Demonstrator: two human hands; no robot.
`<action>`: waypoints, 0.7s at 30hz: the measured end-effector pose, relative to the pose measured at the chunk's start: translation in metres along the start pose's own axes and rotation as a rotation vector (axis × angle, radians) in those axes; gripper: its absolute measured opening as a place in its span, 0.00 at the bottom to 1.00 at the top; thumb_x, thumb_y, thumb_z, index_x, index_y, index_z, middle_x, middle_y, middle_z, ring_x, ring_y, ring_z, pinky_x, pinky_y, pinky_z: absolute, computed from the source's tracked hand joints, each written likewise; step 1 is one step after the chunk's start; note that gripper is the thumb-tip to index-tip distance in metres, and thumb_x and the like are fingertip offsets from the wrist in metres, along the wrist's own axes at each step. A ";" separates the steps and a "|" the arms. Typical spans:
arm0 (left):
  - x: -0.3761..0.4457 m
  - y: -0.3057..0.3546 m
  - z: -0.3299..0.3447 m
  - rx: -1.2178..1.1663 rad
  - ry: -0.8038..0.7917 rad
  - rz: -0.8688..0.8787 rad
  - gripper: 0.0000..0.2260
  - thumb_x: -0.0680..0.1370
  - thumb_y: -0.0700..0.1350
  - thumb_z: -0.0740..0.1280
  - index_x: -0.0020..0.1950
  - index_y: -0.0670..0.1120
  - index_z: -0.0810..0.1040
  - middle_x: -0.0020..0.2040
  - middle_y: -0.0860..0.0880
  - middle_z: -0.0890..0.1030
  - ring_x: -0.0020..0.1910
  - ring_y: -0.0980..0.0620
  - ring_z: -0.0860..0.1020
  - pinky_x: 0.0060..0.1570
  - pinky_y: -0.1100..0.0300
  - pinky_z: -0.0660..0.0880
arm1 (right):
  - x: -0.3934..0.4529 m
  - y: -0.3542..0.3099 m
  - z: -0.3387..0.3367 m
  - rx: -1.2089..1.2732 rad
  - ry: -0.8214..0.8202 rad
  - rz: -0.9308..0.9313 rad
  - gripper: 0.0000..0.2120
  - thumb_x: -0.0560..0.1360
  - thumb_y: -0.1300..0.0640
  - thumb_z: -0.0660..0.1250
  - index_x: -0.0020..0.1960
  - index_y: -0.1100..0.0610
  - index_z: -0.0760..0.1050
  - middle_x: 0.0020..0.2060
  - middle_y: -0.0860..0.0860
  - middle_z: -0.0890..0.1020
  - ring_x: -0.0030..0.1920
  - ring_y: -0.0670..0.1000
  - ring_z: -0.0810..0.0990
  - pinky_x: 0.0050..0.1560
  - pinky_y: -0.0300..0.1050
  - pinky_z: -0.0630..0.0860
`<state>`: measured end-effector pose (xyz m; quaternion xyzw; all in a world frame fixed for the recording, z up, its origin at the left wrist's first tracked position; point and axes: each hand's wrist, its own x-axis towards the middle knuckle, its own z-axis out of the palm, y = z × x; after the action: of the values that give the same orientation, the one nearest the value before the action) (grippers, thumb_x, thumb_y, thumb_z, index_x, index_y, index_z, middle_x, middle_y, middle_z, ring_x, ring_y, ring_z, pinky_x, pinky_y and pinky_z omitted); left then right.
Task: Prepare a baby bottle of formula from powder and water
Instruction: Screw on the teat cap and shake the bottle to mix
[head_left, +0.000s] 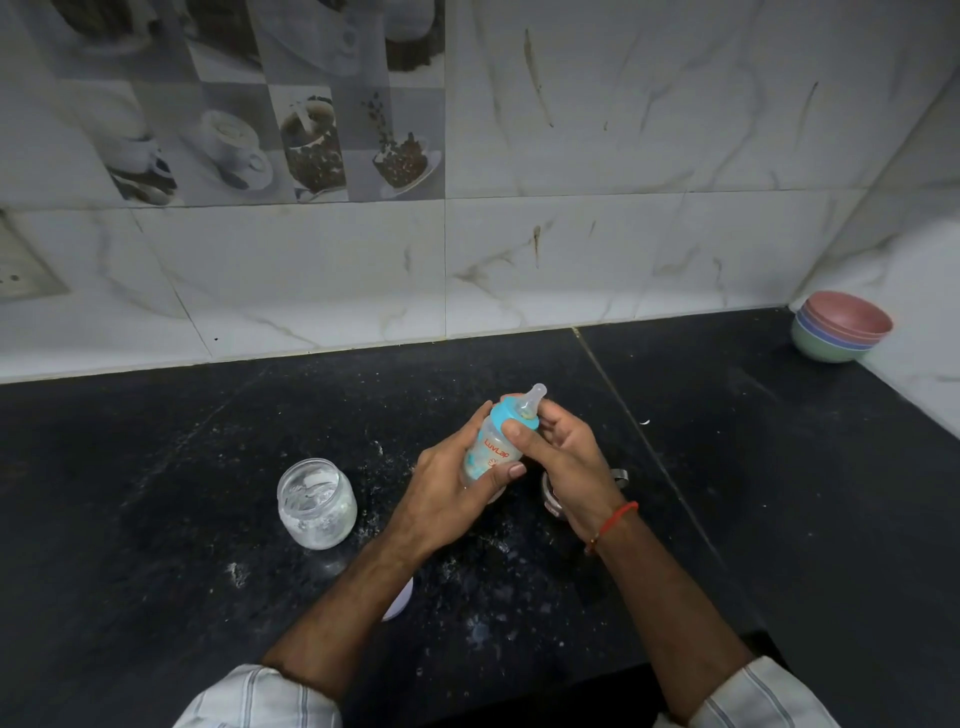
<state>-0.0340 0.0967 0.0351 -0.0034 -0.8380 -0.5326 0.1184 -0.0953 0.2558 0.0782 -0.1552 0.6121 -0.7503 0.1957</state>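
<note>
The left hand wraps the body of the bottle, fingers curled behind it and the thumb pressed across the front near its base. The right hand grips the blue collar at the top, thumb on the near side and fingers curled round the far side. The bottle is held above the counter, tilted so its clear teat points up and away from the person. Its clear body carries red lettering and blue print. A red thread circles the right wrist, and both forearms come out of striped sleeves at the bottom edge. Under the right hand a metal vessel sits on the counter, mostly hidden. Left of the hands stands an open glass jar with white powder clinging to its inside. White powder is scattered over the dark counter between the jar and the hands and nearer the person. A white lid shows partly behind the left forearm. In the far right corner, against the marble tile wall, sits a stack of 4 coloured bowls.
</note>
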 end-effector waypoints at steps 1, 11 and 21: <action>0.000 0.000 0.000 -0.009 -0.003 -0.003 0.38 0.77 0.62 0.71 0.84 0.53 0.63 0.65 0.56 0.82 0.60 0.63 0.81 0.56 0.66 0.80 | 0.000 -0.003 -0.002 -0.041 -0.005 -0.009 0.20 0.73 0.53 0.75 0.64 0.57 0.80 0.58 0.57 0.86 0.61 0.57 0.85 0.57 0.50 0.83; -0.001 -0.003 -0.010 -0.060 -0.136 0.056 0.35 0.80 0.56 0.73 0.84 0.52 0.64 0.66 0.55 0.82 0.63 0.56 0.82 0.62 0.56 0.81 | 0.005 -0.016 -0.018 -0.427 -0.156 -0.041 0.17 0.77 0.59 0.74 0.65 0.53 0.78 0.59 0.52 0.83 0.58 0.47 0.85 0.54 0.40 0.82; 0.009 0.003 -0.017 -0.176 -0.313 -0.025 0.31 0.79 0.54 0.73 0.80 0.51 0.69 0.69 0.53 0.81 0.67 0.50 0.80 0.66 0.53 0.78 | 0.009 -0.038 -0.044 -0.450 -0.358 -0.035 0.20 0.77 0.66 0.73 0.68 0.60 0.77 0.64 0.54 0.81 0.64 0.52 0.82 0.61 0.45 0.80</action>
<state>-0.0385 0.0817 0.0468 -0.0862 -0.7964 -0.5983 -0.0208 -0.1280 0.2953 0.1069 -0.3354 0.7162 -0.5595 0.2482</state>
